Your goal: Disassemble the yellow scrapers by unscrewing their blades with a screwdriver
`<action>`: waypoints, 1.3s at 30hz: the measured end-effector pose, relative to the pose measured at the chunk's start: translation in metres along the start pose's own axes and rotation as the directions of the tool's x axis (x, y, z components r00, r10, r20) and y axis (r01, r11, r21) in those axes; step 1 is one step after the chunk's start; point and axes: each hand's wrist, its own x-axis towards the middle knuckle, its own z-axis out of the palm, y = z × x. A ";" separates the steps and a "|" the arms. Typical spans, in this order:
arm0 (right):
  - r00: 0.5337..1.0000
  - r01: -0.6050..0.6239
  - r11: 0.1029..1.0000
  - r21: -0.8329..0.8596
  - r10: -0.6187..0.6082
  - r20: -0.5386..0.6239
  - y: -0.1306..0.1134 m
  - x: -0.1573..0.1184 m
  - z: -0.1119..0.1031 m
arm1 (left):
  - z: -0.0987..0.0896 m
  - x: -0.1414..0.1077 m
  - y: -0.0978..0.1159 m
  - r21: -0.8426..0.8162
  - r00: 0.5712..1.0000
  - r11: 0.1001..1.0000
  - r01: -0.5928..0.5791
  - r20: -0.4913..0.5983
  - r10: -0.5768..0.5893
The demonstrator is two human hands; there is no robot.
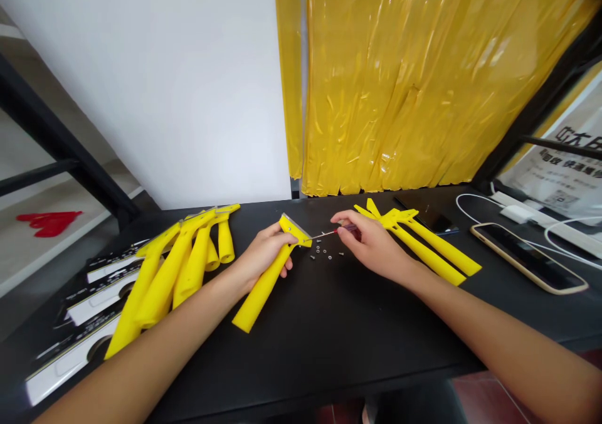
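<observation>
My left hand [266, 254] is closed around the neck of a yellow scraper [266, 283], whose head with a metal edge points up and to the right. In my right hand [369, 239] is a thin screwdriver [324, 234] with a dark red handle, pinched between the fingers. Its shaft reaches left to the right end of the scraper's head. Whether the tip sits in a screw is too small to tell. Several small screws and nuts [324, 251] lie on the black table between my hands.
Several yellow scrapers [188, 254] are piled at the left, partly over black-and-white packages [75, 355]. Yellow handle parts [433, 251] lie at the right. Beyond them are a dark phone [430, 217], a phone in a gold case [529, 258] and a white power strip [550, 223] with cables.
</observation>
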 end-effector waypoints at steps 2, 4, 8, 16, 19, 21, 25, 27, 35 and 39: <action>1.000 -0.001 1.000 0.015 0.001 -0.018 0.000 0.001 -0.001 | 0.002 -0.002 0.001 0.030 1.000 1.000 -0.010 -0.005 0.010; 0.999 -0.002 0.999 0.040 0.004 -0.046 -0.001 0.001 -0.002 | 0.003 -0.004 0.002 0.060 1.000 0.998 -0.029 0.003 0.029; 0.985 -0.071 0.963 0.261 0.109 -0.135 -0.005 0.003 -0.006 | 0.002 -0.007 0.005 0.128 0.991 0.983 -0.129 0.037 0.125; 0.929 0.020 0.785 0.619 0.215 -0.303 -0.003 0.008 -0.013 | -0.014 -0.012 0.001 0.800 0.633 0.178 -0.573 0.295 0.715; 0.951 0.021 0.843 0.538 0.149 -0.271 -0.006 0.007 -0.014 | -0.009 -0.017 -0.006 0.853 0.578 -0.106 -0.510 0.432 0.692; 0.984 -0.141 0.843 0.519 0.176 -0.020 -0.011 0.005 -0.013 | -0.003 -0.020 -0.008 0.853 0.541 -0.232 -0.467 0.483 0.689; 0.863 -0.477 0.730 0.491 0.283 0.418 -0.021 -0.002 -0.005 | 0.006 -0.025 -0.010 0.842 0.463 -0.329 -0.428 0.517 0.720; 0.835 -0.530 0.665 0.527 0.301 0.460 -0.023 -0.003 0.001 | 0.008 -0.024 -0.013 0.835 0.462 -0.301 -0.460 0.515 0.722; 0.870 -0.466 0.791 0.397 0.329 0.366 -0.015 -0.003 0.007 | 0.005 -0.017 -0.019 0.837 0.569 -0.177 -0.518 0.491 0.659; 0.895 -0.416 0.825 0.383 0.298 0.331 -0.013 -0.004 0.009 | 0.005 -0.017 -0.016 0.840 0.625 -0.095 -0.534 0.468 0.625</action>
